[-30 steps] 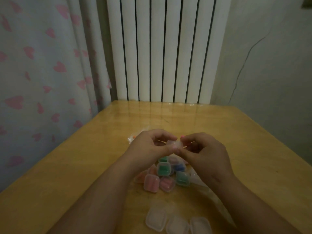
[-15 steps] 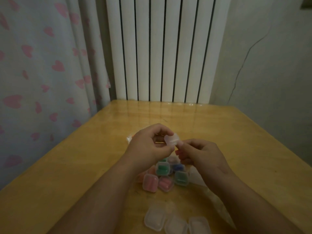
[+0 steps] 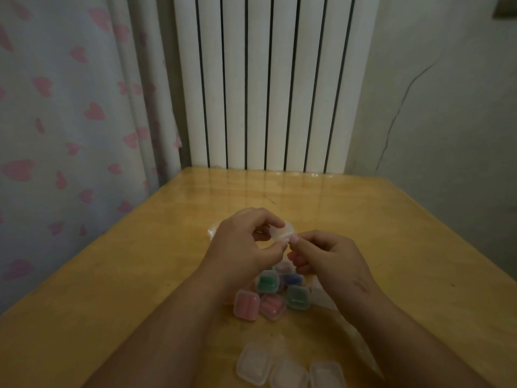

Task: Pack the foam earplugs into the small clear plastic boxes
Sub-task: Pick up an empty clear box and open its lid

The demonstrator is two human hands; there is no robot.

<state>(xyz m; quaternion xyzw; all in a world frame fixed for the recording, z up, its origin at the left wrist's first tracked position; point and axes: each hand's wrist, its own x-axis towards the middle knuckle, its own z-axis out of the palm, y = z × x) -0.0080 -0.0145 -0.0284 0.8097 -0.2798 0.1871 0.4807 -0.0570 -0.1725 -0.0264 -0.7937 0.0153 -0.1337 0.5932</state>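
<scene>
One clear box is held above the table, between the two hands. The left hand pinches it with thumb and forefinger. The right hand, fingers curled, nips its right edge. Below the hands, six filled boxes are countable: two green, two pink, one blue, one pale. Three empty boxes lie nearest the person.

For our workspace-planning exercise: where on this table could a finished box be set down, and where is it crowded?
Bare table runs from the left hand and right hand to the radiator, left toward the curtain, and right toward the wall. Crowded: under the hands, both pinching a clear box, lie filled boxes; empty boxes sit at the near edge.
</scene>
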